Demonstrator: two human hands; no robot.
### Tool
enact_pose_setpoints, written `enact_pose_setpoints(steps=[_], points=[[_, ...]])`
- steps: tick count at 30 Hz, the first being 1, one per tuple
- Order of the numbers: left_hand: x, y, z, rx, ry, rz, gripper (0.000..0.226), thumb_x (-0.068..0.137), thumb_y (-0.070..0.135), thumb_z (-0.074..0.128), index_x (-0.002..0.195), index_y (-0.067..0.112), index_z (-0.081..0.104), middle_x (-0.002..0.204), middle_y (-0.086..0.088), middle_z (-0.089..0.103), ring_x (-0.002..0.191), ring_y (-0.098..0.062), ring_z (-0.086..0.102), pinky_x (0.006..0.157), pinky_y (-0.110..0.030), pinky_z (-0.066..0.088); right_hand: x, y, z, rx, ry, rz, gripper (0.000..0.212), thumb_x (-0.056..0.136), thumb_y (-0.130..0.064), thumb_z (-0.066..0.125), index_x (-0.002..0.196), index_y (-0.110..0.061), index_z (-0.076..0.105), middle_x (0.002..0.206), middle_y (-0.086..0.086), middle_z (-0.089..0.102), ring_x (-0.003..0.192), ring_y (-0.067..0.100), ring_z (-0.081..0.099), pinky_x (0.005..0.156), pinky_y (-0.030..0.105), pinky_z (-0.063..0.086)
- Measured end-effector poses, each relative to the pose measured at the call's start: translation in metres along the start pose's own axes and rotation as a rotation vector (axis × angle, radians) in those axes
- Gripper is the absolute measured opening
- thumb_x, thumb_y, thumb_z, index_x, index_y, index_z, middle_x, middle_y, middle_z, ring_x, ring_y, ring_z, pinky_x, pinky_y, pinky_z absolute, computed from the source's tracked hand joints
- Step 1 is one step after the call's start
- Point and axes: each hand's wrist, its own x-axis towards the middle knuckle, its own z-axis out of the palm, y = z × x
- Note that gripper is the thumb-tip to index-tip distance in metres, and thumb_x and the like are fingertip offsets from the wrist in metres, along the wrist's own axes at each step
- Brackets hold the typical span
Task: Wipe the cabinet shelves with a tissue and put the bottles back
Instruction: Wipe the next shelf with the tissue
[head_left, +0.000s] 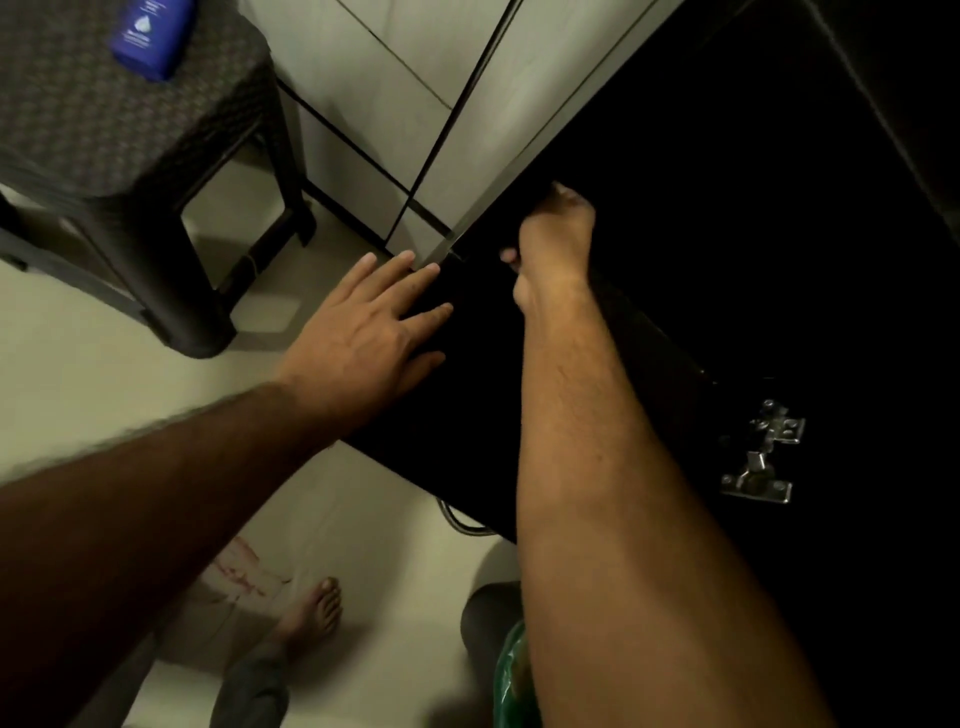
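Nearest the camera, at the bottom edge, a bare foot (311, 610) and a grey trouser leg (249, 686) stand on the pale tiled floor (104, 364), with a bit of green plastic (511, 675) beside the right forearm.

Farther out, the left hand (358, 332) lies flat on the face of a black cabinet door (467, 415). Its fingers (415, 283) are straight and spread, gripping nothing, their tips near the door's upper corner. A shiny metal hinge (761, 452) is fixed to the dark panel on the right of the right forearm.

Past that, the right hand (558, 228) reaches over the door's edge into the dark cabinet interior (727, 208). Its fingers curl away into the shadow, so whether they grip a tissue, the door edge or nothing cannot be told. The shelves inside are too dark to make out, and no tissue shows anywhere.

Farthest, at upper left, a dark woven-pattern plastic stool (130, 130) stands on the floor against the pale tiled wall (363, 78). On its seat lies a blue bottle (150, 34) with white print, well apart from both hands and outside the cabinet.
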Motion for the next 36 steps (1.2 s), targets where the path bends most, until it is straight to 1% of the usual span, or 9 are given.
enact_pose_setpoints(steps=[4, 8, 11, 13, 16, 19, 23, 28, 36], points=[[-0.007, 0.001, -0.004, -0.026, 0.001, -0.021, 0.057, 0.091, 0.045, 0.038, 0.142, 0.021, 0.046, 0.155, -0.014, 0.030, 0.147, -0.032, 0.019, 0.119, -0.047, 0.008, 0.005, 0.017, -0.002, -0.336, -0.080, -0.021, 0.025, 0.091, 0.001, 0.050, 0.082, -0.021, 0.054, 0.080, 0.000, 0.059, 0.068, 0.017, 0.058, 0.045, 0.022, 0.040], [-0.019, 0.003, -0.012, -0.024, -0.035, -0.044, 0.056, 0.092, 0.042, 0.044, 0.144, 0.022, 0.041, 0.157, -0.012, 0.028, 0.148, -0.030, 0.016, 0.121, -0.048, 0.010, 0.004, 0.009, -0.016, -0.586, -0.148, -0.018, 0.043, 0.079, -0.002, 0.071, 0.118, -0.014, 0.056, 0.088, -0.006, 0.057, 0.087, 0.015, 0.064, 0.071, 0.025, 0.057], [-0.030, 0.009, -0.025, -0.023, -0.062, -0.053, 0.055, 0.093, 0.038, 0.046, 0.146, 0.022, 0.039, 0.157, -0.012, 0.026, 0.148, -0.030, 0.014, 0.121, -0.049, 0.009, -0.020, 0.007, -0.027, -0.806, -0.257, -0.058, 0.013, 0.082, -0.010, 0.069, 0.084, -0.019, 0.060, 0.070, -0.010, 0.054, 0.062, 0.003, 0.055, 0.045, 0.008, 0.041], [-0.037, 0.015, -0.032, -0.022, -0.086, -0.057, 0.055, 0.093, 0.037, 0.045, 0.146, 0.021, 0.039, 0.157, -0.012, 0.026, 0.148, -0.029, 0.014, 0.121, -0.048, 0.008, -0.039, 0.011, -0.038, -0.927, -0.310, -0.107, 0.027, 0.083, -0.010, 0.066, 0.061, -0.022, 0.055, 0.061, -0.011, 0.054, 0.054, 0.000, 0.052, 0.049, 0.009, 0.043], [-0.048, 0.024, -0.041, -0.031, -0.101, -0.094, 0.054, 0.095, 0.037, 0.047, 0.146, 0.022, 0.038, 0.158, -0.011, 0.025, 0.148, -0.028, 0.014, 0.121, -0.045, 0.005, -0.073, 0.024, -0.056, -1.007, -0.372, -0.102, 0.033, 0.082, -0.009, 0.065, 0.055, -0.022, 0.052, 0.059, -0.011, 0.055, 0.057, 0.002, 0.055, 0.062, 0.022, 0.048], [-0.061, 0.032, -0.048, -0.035, -0.107, -0.120, 0.053, 0.096, 0.036, 0.049, 0.146, 0.023, 0.038, 0.158, -0.011, 0.025, 0.148, -0.028, 0.014, 0.120, -0.045, 0.005, -0.096, 0.041, -0.082, -1.079, -0.384, -0.047, 0.015, 0.085, -0.020, 0.063, 0.071, -0.015, 0.065, 0.075, -0.001, 0.067, 0.074, 0.016, 0.065, 0.067, 0.029, 0.055], [-0.070, 0.031, -0.051, -0.051, -0.099, -0.166, 0.052, 0.096, 0.036, 0.048, 0.145, 0.022, 0.040, 0.156, -0.011, 0.029, 0.148, -0.027, 0.016, 0.121, -0.046, 0.006, -0.097, 0.047, -0.114, -1.341, -0.227, 0.030, 0.031, 0.093, -0.033, 0.056, 0.107, -0.008, 0.068, 0.105, 0.014, 0.068, 0.102, 0.032, 0.064, 0.073, 0.031, 0.046], [-0.072, 0.018, -0.050, -0.058, -0.045, -0.179, 0.048, 0.096, 0.035, 0.049, 0.142, 0.021, 0.045, 0.153, -0.011, 0.035, 0.146, -0.027, 0.021, 0.121, -0.045, 0.009, -0.067, 0.043, -0.095, -1.251, -0.144, -0.029, 0.037, 0.092, -0.037, 0.060, 0.107, -0.004, 0.067, 0.106, 0.015, 0.068, 0.102, 0.031, 0.064, 0.072, 0.027, 0.042], [-0.080, 0.003, -0.061, -0.096, -0.017, -0.172, 0.042, 0.097, 0.034, 0.050, 0.136, 0.018, 0.053, 0.149, -0.012, 0.042, 0.144, -0.026, 0.027, 0.120, -0.043, 0.013, -0.085, 0.036, -0.015, -1.114, -0.054, -0.387, 0.020, 0.092, -0.019, 0.062, 0.111, -0.018, 0.066, 0.113, 0.003, 0.068, 0.106, 0.018, 0.064, 0.081, 0.031, 0.058]])
